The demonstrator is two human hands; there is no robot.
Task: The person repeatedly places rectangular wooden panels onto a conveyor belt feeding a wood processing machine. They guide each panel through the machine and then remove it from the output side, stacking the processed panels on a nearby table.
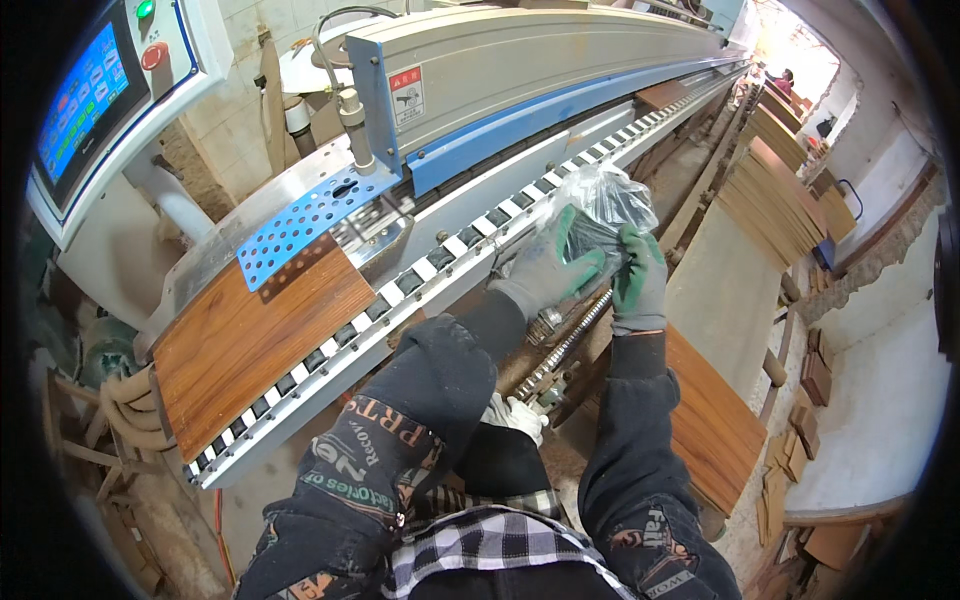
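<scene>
Both my hands wear grey-and-green gloves and hold a crumpled clear plastic bag (605,195) beside a long conveyor (440,255) with black-and-white pads. My left hand (550,265) grips the bag's left part, my right hand (639,275) pinches its right side. What the bag contains is unclear. Below my hands a threaded metal shaft (565,345) runs diagonally, with a white glove (515,416) at its lower end. A wood-grain board (255,350) lies at the conveyor's left, under a blue perforated plate (290,228).
A long machine beam (540,75) runs behind the conveyor. A control screen (80,110) stands at upper left. Board stacks (760,200) and another wood-grain board (705,420) are on the right. A person (785,80) is far off. Hoses (135,410) lie lower left.
</scene>
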